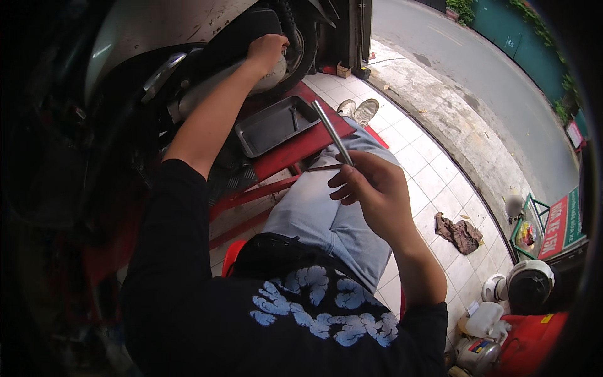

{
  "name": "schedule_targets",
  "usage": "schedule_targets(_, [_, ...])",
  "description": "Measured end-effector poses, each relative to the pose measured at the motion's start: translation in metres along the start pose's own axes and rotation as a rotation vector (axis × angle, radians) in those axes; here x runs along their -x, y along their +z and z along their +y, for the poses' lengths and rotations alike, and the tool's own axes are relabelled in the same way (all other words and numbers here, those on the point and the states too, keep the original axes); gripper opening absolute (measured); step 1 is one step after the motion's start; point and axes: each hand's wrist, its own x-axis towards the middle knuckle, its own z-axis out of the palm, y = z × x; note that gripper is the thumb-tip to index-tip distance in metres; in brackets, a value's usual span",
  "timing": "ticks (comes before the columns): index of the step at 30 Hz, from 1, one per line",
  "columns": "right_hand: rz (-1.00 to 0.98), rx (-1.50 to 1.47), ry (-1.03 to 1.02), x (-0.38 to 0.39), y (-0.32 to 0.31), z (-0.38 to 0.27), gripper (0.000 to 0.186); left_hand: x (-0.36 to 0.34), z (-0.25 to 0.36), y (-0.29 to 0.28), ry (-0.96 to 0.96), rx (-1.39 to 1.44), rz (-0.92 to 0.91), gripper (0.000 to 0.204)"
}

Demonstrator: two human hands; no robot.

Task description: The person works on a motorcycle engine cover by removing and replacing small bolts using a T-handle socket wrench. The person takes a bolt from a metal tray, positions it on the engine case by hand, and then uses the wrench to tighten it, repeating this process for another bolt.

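My left hand (266, 53) reaches out to the rear end of a scooter's grey engine cover (271, 78), close to the wheel. Its fingers are bent together there, and whatever they hold is hidden. In front of my lap, my right hand (370, 182) grips a slim silver metal rod-shaped tool (331, 129) that points up and to the left. A thin dark rod (322, 168) also runs leftward from these fingers; I cannot tell whether it joins the silver one. Between my arms, a black tray (267, 129) holds a small dark bolt-like piece (294, 118).
The tray rests on a red lift platform (333, 131) beside the scooter's wheel (306, 53). A crumpled brown rag (458, 233) lies on the white tiles at right. Bottles (485, 319), a red container (534, 342) and a signboard (556, 226) stand farther right, near the street edge.
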Motion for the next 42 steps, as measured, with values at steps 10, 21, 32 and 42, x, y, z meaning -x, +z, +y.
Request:
schedule_targets(10, [0.015,-0.009,-0.007,0.001,-0.002,-0.001,0.023,-0.014,-0.011,0.026,0.185,-0.286,-0.015,0.016])
schedule_targets(21, [0.015,0.043,0.009,-0.003,0.001,0.003,0.023,-0.012,0.013,0.04,0.196,-0.515,-0.153,0.009])
schedule_targets(32, [-0.028,0.041,0.008,-0.003,0.009,0.005,0.028,-0.008,0.01,0.044,-0.073,-0.344,-0.012,0.012])
schedule_targets(42, [0.026,0.084,-0.244,-0.01,0.021,0.032,0.028,0.174,0.023,-0.008,-0.627,0.783,0.406,0.028])
